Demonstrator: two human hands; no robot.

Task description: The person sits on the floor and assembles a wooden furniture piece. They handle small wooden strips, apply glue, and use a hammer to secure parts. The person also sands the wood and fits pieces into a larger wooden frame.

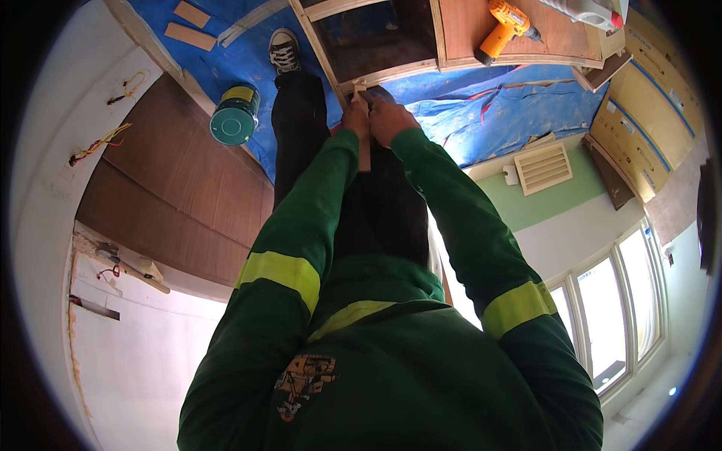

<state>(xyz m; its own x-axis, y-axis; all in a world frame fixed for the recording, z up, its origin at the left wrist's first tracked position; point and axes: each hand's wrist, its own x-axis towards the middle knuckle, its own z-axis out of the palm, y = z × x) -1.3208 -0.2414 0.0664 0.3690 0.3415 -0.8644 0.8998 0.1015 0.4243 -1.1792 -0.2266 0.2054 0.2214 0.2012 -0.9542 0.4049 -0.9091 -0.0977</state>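
Note:
A narrow wooden strip (365,155) lies lengthwise between my hands, its near end over my dark trousers. My left hand (355,116) is closed around it. Close against the strip's right side, my right hand (393,122) has its fingers bent and closed; what they grip is hidden. Both hands are beside the front corner of an open-fronted wooden cabinet frame (398,73). The far end of the strip reaches up to that frame, where a small wood piece (360,86) shows; whether they touch, I cannot tell.
An orange cordless drill (502,31) and a pale bottle with a red cap (583,11) rest on the cabinet. A green paint can (234,116) stands left on blue sheeting (481,113), near two wood offcuts (189,36). Cardboard boxes (639,113) are stacked at right.

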